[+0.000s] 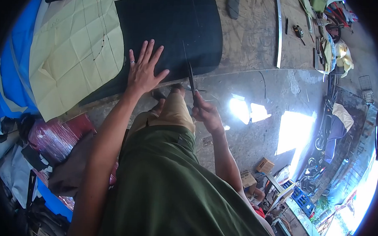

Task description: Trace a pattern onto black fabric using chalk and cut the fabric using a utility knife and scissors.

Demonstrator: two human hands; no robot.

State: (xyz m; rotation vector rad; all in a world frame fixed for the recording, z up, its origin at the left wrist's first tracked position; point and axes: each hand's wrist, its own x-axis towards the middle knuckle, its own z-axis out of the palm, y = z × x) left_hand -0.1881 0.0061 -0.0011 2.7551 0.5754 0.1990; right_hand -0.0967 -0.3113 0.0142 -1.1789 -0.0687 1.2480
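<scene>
A large black sheet point(167, 24) of fabric or similar material lies over the worktable, its near edge hanging toward me. My left hand point(144, 71) rests flat on it with fingers spread, a ring on one finger. In my right hand point(207, 114) is a pair of dark scissors point(191, 79), blades pointing away from me at the sheet's near edge. A thin pale line runs on from the blades across the black surface; whether it is a mark or a blade's edge I cannot make out. Creased yellow pattern paper point(69, 49) with drawn lines overlaps the sheet's left side.
On the wooden worktable point(251, 40) lie a dark flat stone-like piece point(232, 6), a long metal ruler point(278, 33) and a tape measure point(299, 31). Wrapped red material point(61, 133) sits at lower left. Cardboard boxes point(265, 165) and another person point(257, 196) are at lower right.
</scene>
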